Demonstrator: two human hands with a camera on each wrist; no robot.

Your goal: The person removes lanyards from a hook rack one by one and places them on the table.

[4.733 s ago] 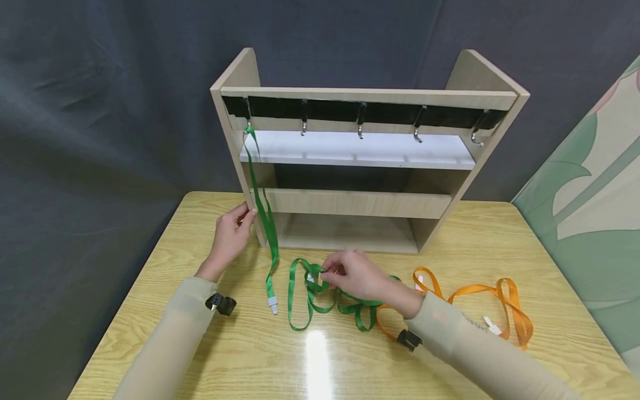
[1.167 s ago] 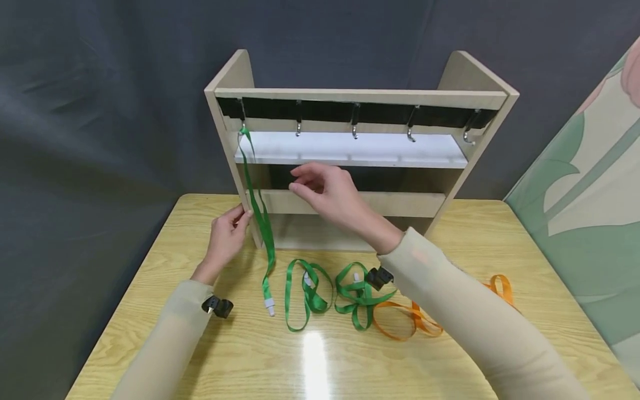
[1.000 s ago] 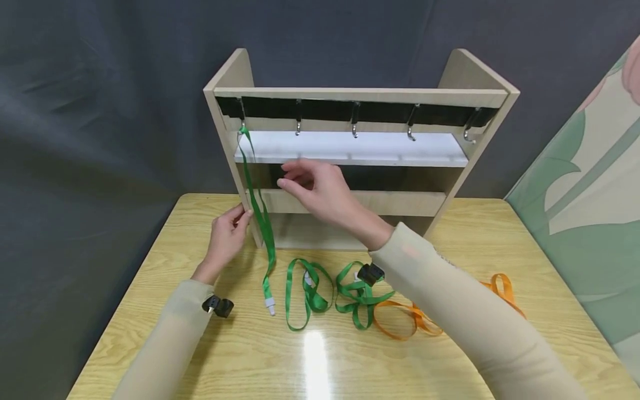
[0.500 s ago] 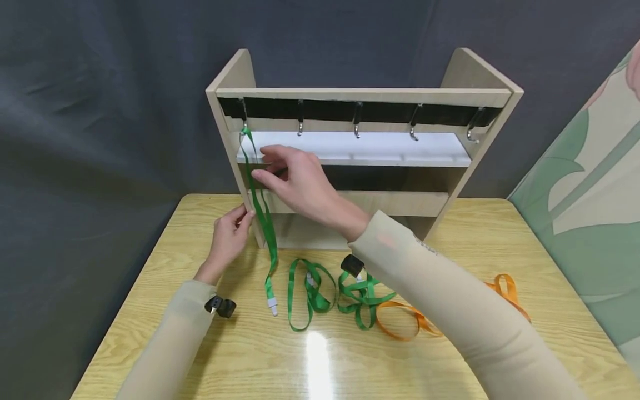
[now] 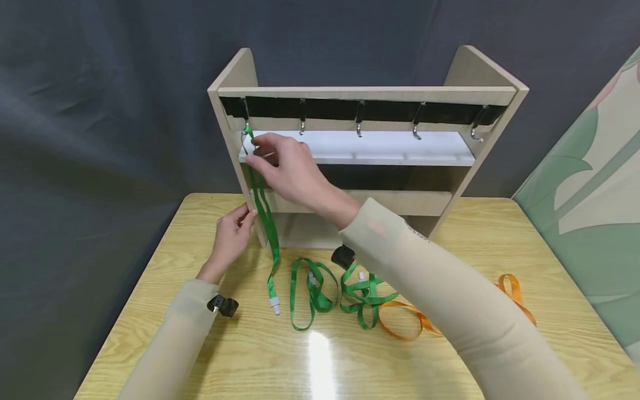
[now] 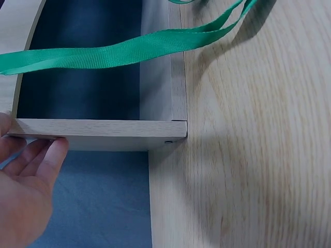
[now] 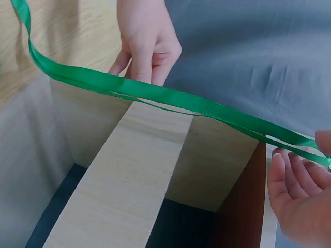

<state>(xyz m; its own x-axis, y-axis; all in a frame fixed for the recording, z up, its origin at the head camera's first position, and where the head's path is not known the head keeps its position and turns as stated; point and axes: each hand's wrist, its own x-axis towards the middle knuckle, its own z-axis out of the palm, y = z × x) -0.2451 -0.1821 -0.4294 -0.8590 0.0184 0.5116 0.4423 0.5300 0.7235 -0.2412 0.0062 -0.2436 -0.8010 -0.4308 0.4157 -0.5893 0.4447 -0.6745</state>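
A wooden shelf unit (image 5: 350, 203) with a row of metal hooks stands on the table. From its leftmost hook hangs a green lanyard (image 5: 270, 228), its white buckle (image 5: 275, 304) low at the table. My right hand (image 5: 292, 166) is at the lanyard's upper part, just below the hook. In the right wrist view the green strap (image 7: 176, 98) passes between the thumb and the loosely bent fingers (image 7: 295, 178), which stand apart. My left hand (image 5: 232, 236) grips the front edge of the unit's left side panel (image 6: 103, 127) between thumb and fingers.
Two more green lanyards (image 5: 322, 303) (image 5: 367, 294) lie looped on the table before the unit. Orange lanyards (image 5: 400, 336) lie to their right, partly hidden by my right sleeve. The other hooks (image 5: 359, 130) carry nothing. A dark cloth (image 5: 350, 39) hangs behind.
My right hand has left the green lanyard on the table, risen in front of the shelf unit and moved left and up to the hanging lanyard. My left hand keeps its place.
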